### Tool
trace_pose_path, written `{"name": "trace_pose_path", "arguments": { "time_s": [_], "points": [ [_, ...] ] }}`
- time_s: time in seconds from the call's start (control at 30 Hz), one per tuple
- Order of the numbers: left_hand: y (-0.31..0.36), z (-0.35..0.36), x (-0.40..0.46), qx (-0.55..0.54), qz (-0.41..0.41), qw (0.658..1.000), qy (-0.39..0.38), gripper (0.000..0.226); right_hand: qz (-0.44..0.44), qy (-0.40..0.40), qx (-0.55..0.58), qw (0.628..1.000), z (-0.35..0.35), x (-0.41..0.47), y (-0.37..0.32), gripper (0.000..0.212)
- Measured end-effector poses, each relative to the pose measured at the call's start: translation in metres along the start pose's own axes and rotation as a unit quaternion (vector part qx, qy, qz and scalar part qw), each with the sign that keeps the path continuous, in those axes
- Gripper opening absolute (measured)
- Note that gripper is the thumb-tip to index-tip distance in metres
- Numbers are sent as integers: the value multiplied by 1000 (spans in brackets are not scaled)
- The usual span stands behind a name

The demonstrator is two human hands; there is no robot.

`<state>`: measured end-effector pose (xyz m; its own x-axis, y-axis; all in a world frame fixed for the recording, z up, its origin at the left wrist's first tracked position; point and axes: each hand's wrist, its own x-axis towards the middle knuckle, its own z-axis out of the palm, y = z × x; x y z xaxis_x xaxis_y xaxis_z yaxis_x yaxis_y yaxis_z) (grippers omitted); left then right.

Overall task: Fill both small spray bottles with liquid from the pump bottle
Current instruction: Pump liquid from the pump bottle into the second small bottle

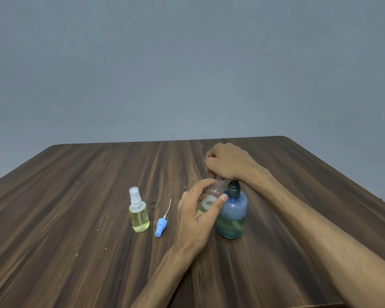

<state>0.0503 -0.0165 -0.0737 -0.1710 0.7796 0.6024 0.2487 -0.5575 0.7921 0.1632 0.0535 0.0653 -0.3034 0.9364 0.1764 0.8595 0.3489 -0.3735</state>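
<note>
Left hand was wrapped round the open spray bottle, thumb across the front and fingers behind, holding it tilted with its bare threaded neck up against the spout of the pump bottle, presumably so the stream lands in the narrow mouth instead of on the table. Right hand sat on top of the pump head with fingers curled down over it; it looked like it was pressing, and the wrist right above the collar fits that. Exact finger contact on the nozzle was hidden, so can't tell more. Hands close together, nearly touching at the bottle neck. The held bottle showed only a little yellowish liquid low down, so I'd judge the fill early. Pump bottle stood upright on the table, roughly a third full. The blue sprayer cap with its dip tube lay on its side just left of the left hand, parked within reach for screwing back on. The second spray bottle stood upright further left, capped, near full of yellow liquid, likely done. Risk: neck slipping off the spout mid-pump.
</note>
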Motion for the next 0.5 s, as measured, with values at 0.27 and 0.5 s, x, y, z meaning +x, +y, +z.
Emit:
{"name": "trace_pose_path", "arguments": {
  "time_s": [0.27,0.5],
  "points": [
    [1,0,0,-2,1,1000,3,32,1,-1,-11,1000,5,-1,1,27],
    [-2,0,3,2,8,1000,3,36,-7,17,-5,1000,8,0,3,25]
  ]
}}
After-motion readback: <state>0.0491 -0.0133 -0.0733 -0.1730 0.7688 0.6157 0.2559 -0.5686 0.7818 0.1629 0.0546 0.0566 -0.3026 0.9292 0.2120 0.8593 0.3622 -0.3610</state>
